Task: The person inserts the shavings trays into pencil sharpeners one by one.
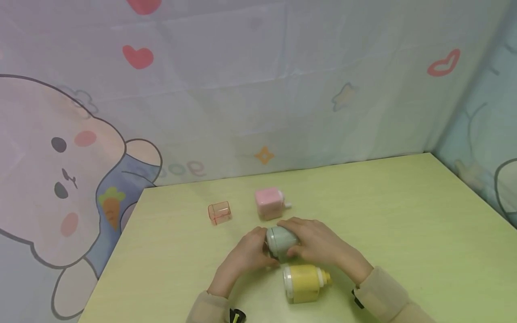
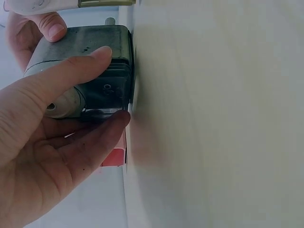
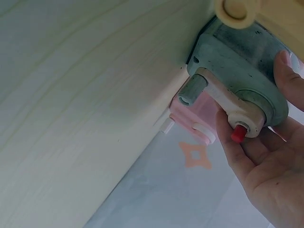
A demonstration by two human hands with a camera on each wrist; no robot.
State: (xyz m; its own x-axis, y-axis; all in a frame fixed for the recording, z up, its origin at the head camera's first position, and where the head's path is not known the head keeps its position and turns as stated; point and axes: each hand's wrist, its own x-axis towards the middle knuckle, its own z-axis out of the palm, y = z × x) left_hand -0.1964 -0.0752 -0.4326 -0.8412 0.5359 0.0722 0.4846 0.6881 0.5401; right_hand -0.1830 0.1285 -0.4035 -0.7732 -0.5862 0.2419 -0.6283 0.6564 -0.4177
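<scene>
A pale green hand-crank pencil sharpener [image 1: 280,242] sits low at the table between both hands. My left hand [image 1: 251,252] holds its front end, thumb along one side and fingertips at the opposite lower edge in the left wrist view. From the crank end, my right hand [image 1: 319,242] grips the body with thumb and fingers on opposite sides. The cream crank arm [image 3: 221,92] with a green knob and a red button shows in the right wrist view. Just nearer me lies a yellow sharpener [image 1: 305,283], close to both hands.
Behind the green sharpener stands a pink sharpener [image 1: 268,204], its crank pointing right. A see-through reddish shavings drawer [image 1: 220,213] lies to its left. The pale wooden table [image 1: 383,215] ends at a printed cloth backdrop [image 1: 242,89], with another cloth on the right.
</scene>
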